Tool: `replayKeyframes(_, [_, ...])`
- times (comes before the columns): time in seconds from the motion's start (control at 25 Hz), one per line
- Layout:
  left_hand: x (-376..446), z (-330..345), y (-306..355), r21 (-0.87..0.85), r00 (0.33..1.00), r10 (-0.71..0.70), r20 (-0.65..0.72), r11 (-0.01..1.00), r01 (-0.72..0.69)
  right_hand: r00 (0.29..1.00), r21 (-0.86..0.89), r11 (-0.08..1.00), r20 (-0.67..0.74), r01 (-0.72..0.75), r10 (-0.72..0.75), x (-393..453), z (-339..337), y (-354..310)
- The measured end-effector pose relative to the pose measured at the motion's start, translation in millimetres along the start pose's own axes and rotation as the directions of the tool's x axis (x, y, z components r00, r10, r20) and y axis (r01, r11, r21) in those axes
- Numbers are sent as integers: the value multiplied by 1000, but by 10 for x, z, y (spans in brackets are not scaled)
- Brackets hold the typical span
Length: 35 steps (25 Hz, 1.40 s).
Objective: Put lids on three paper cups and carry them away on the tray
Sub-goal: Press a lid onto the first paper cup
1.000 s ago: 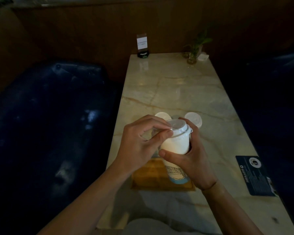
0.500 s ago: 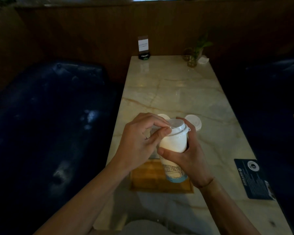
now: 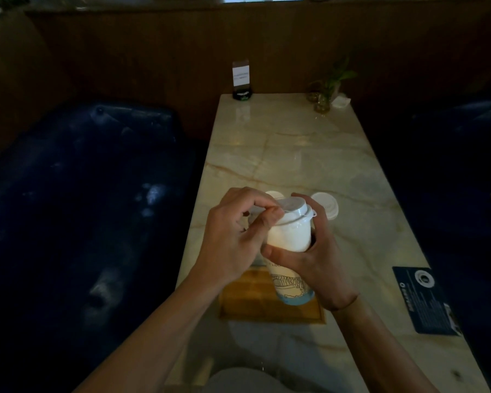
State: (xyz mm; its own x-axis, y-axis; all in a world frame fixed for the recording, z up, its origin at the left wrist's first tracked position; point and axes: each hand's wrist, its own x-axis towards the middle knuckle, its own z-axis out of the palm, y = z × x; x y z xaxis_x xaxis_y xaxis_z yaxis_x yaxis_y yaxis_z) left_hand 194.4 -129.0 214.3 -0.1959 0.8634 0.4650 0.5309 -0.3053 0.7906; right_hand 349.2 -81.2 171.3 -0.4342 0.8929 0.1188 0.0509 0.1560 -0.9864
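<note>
Right hand [image 3: 313, 268] wraps a tall white paper cup [image 3: 289, 245] with blue base band and line-art print, thumb across the front mid-wall, fingers round the far side, closed tight on it. Cup is tilted slightly, top leaning toward 1 o'clock, its bottom over the near-right part of a rectangular wooden tray [image 3: 250, 302]; whether the base touches the tray, cannot tell. White plastic dome lid [image 3: 294, 209] sits on the cup's rim, small tab sticking out at 3 o'clock. Left hand [image 3: 236, 236] comes in from 9 o'clock, thumb and index pinched together on the lid's left edge, other fingers curled; lid looks mostly seated, right side slightly raised.

Behind the hands at 12 o'clock, a second white lidded cup top [image 3: 274, 195] peeks out, mostly hidden. At 1 o'clock, another white round lid [image 3: 325, 205], near the right hand's fingertips; what it rests on is hidden.

All on a long pale marble table [image 3: 289, 154] with tan veins. Dark blue printed card [image 3: 425, 299] lies flat at 4 o'clock near the table's right edge. Far end: small upright sign holder [image 3: 241, 80] at 11 o'clock, little green plant in glass jar [image 3: 325, 92] at 1 o'clock. Dark blue bench seat [image 3: 82, 208] at 9 o'clock.
</note>
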Motion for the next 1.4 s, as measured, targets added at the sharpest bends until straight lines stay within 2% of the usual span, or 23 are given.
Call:
replayKeyframes(0.12, [-36, -32, -85, -2, 1000, 13, 26, 1000, -13, 1000, -28, 1000, 12, 11, -11, -7, 32, 35])
replayKeyframes(0.2, [-68, -63, -147, -61, 998, 12, 62, 998, -9, 1000, -57, 998, 29, 5, -3, -15, 35, 87])
replayKeyframes(0.32, [-154, -79, -245, -202, 988, -103, 117, 971, 125, 999, -47, 999, 37, 25, -23, -12, 12, 135])
replayKeyframes(0.52, [-360, -110, -364, -412, 935, -304, 179, 840, 352, 999, -31, 999, 23, 31, -31, 20, 38, 151])
replayKeyframes(0.8, [-499, -246, -535, -370, 909, -371, 192, 830, 417, 984, -63, 997, 172, -44, 55, 39, 149, 347])
replayKeyframes(1.04, [-682, -312, -828, -262, 888, -414, 201, 850, 456, 960, -73, 992, 254, -104, 120, -27, 224, 602])
replayKeyframes(1.4, [-1134, -103, -1473, -172, 795, -578, 184, 777, 605, 952, -126, 975, 222, -184, 208, -116, 481, 1344])
